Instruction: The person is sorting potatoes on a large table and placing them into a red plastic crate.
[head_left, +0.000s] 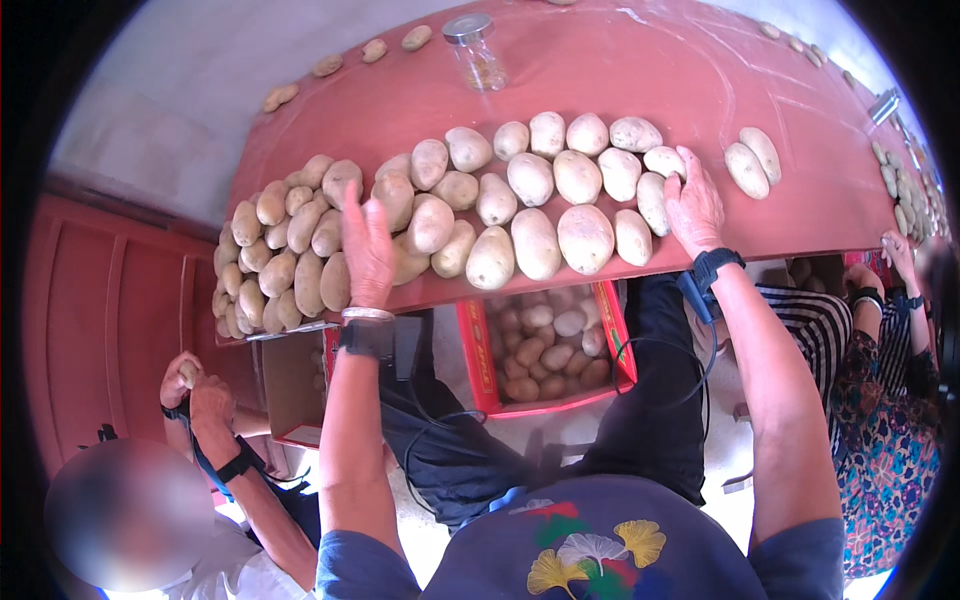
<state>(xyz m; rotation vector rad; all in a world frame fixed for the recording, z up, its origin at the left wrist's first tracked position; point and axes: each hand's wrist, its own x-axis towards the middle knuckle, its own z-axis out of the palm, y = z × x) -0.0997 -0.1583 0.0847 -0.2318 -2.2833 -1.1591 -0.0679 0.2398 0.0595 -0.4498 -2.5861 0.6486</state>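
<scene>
Rows of potatoes (585, 238) lie on the red tabletop (570, 67) before me. My left hand (367, 244) stands upright at the left end of these rows, its thumb and fingers apart, between them and a dense pile of smaller potatoes (278, 274). At the right end, my right hand (696, 204) rests with spread fingers against a potato (664, 162) and beside another potato (653, 202); neither is plainly gripped. Two potatoes (747, 171) lie side by side farther right.
A lidded glass jar (480, 60) stands at the back. Several potatoes (373, 50) line the far edge. Below the table is a red box of potatoes (480, 360). One person's hands (202, 390) hold a potato at left; other people sit at right. Cables hang around my legs.
</scene>
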